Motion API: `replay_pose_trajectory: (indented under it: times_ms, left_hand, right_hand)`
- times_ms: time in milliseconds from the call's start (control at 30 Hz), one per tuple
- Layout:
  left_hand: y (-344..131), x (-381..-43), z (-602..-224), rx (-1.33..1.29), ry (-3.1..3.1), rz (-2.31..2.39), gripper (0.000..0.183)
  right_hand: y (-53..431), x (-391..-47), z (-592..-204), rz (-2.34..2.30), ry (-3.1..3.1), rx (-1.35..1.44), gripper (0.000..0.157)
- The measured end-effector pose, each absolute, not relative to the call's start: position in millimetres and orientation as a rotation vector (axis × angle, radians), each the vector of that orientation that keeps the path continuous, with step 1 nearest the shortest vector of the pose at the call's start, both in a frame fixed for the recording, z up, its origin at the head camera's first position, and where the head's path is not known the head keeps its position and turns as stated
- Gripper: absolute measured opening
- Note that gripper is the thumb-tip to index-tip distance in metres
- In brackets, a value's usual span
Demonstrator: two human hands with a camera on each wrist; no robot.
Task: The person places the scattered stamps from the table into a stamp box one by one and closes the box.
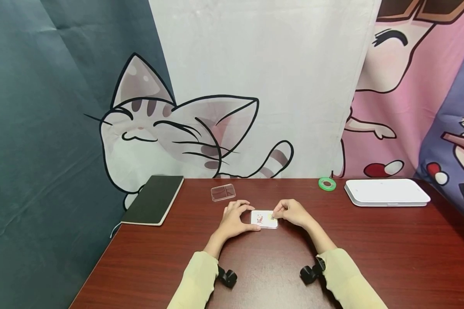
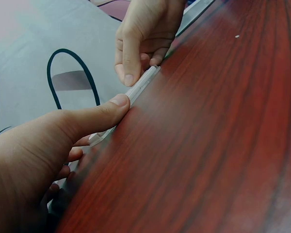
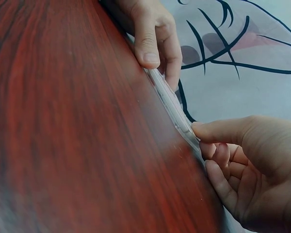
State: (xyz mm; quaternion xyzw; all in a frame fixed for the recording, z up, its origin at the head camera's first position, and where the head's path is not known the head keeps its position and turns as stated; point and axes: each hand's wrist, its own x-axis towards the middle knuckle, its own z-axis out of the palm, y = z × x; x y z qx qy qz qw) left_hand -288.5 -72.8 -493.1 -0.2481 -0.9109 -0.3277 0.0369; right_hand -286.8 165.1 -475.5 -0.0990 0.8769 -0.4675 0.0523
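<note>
A small clear plastic case (image 1: 269, 228) lies on the table in front of me, holding white cards (image 1: 264, 218) printed with small red and yellow pictures. My left hand (image 1: 233, 219) holds the case at its left end, thumb along the near edge and fingers at the far side. At the right end, the thumb and forefinger of my right hand (image 1: 292, 212) pinch at the card's edge; its other fingers are curled. Both wrist views show the case (image 2: 144, 83) edge-on, low against the tabletop. Exactly how much the right fingertips (image 3: 198, 130) grasp is hard to see.
Behind the left hand lies a transparent lid (image 1: 223, 192). A black notebook (image 1: 154, 200) is at the far left. Toward the back right are a green tape roll (image 1: 327, 184) and a flat white box (image 1: 386, 192). A printed cloth (image 1: 294, 86) hangs behind the table.
</note>
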Motion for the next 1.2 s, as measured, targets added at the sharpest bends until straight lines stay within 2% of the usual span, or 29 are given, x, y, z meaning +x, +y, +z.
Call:
replay_pose_trajectory:
  times_ms: [1200]
  left_hand:
    - [-73.8, -288.4, -493.9, -0.772, -2.805, -0.994, 0.062]
  right_hand:
    - [173.8, -291.1, -478.9, -1.596, 2.497, -0.271, 0.016]
